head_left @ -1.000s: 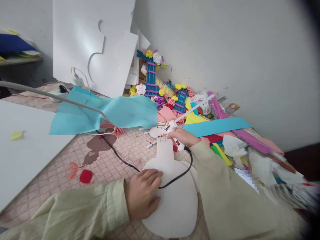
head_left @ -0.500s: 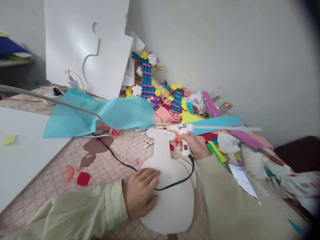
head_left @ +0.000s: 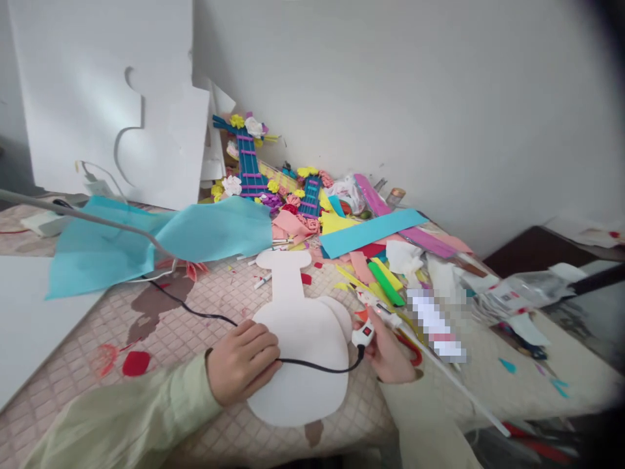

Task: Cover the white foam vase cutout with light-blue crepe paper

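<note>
A white guitar-shaped board cutout (head_left: 303, 352) lies on the quilted tablecloth in front of me, with another rounded white piece (head_left: 336, 314) partly under its right side. My left hand (head_left: 247, 358) bears on the cutout's left edge, fingers bent and held together, thumb hidden. A black power cord (head_left: 317, 367) passes beneath that hand and across the cutout. My right hand (head_left: 390, 352) grips a white hot glue gun (head_left: 364, 333) with a red switch and orange trigger, just right of the cutout. A long glue stick (head_left: 469, 387) sticks out behind the gun.
Turquoise paper (head_left: 209, 231) and a curved grey rod (head_left: 88, 218) cross the left side. Decorated paper guitars (head_left: 249, 163) and flowers stand by the wall. Coloured strips (head_left: 385, 283), a pixelated phone-like shape (head_left: 437, 326) and plastic wrapping (head_left: 527, 293) lie on the right.
The view has turned right. My right hand has brought the glue gun from the cutout's neck end down beside its body, swinging the glue stick toward me. My left hand stays at the cutout's edge.
</note>
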### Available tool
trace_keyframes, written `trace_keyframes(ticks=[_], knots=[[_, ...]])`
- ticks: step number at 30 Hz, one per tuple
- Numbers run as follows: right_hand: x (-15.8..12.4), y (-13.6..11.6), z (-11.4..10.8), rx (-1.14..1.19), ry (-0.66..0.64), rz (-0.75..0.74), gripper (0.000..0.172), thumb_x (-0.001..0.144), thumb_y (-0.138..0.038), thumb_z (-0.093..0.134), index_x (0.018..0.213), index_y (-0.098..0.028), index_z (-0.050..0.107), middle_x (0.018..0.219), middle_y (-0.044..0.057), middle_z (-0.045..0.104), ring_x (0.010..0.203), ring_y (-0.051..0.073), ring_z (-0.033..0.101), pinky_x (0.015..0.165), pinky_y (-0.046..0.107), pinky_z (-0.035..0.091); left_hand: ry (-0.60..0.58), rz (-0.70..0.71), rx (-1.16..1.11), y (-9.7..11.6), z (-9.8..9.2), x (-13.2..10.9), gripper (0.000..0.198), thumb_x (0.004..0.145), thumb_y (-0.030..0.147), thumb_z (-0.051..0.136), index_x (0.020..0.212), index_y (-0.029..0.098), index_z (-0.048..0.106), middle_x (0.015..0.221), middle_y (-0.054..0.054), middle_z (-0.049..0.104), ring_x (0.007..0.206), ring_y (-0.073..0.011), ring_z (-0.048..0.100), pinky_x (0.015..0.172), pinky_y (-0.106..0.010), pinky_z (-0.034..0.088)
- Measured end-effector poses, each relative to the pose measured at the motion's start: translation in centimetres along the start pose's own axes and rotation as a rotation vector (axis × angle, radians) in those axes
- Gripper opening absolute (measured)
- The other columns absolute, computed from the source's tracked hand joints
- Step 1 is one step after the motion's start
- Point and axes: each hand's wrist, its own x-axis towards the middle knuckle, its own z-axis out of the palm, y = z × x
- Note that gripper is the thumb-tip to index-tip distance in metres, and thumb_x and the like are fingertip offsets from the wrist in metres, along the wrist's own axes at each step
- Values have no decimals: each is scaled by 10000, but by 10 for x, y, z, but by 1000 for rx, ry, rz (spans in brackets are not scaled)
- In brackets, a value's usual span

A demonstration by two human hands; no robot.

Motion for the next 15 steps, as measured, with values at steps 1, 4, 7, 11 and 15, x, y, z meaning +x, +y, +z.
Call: trace_keyframes(ticks=[1,4,7,11,15], knots=[[0,2,-3,24,-12,3,313,606,-467,671,622,-198,511,545,-22,554,311,26,289,275,181,189,8,29,14,4,-5,1,84,804,142,442,798,177,517,751,-31,597,718,-162,493,680,-326,374],[-2,7,-8,97,-47,5,280,577,-426,708,577,-211,528,486,-37,520,312,44,329,267,194,240,10,69,21,24,-17,2,114,808,129,430,764,180,521,636,-15,547,622,-142,467,588,-291,361],[-7,14,-14,156,-58,-2,248,558,-397,729,584,-226,550,467,-55,503,347,61,404,305,200,354,-28,19,30,42,-24,1,176,805,110,403,677,179,502,583,-11,514,567,-132,448,535,-272,346],[-19,29,-33,154,-75,-34,192,504,-324,755,630,-279,617,693,4,636,676,155,631,685,282,535,-199,-93,-13,44,-28,-9,157,801,161,417,683,185,518,640,-20,565,620,-143,496,566,-269,391],[-21,47,-67,92,-67,96,345,388,-286,721,699,-394,621,987,6,655,1020,197,567,880,299,438,-181,-360,-297,15,-37,-18,186,774,221,486,936,214,577,938,-48,629,892,-188,545,812,-343,433]])
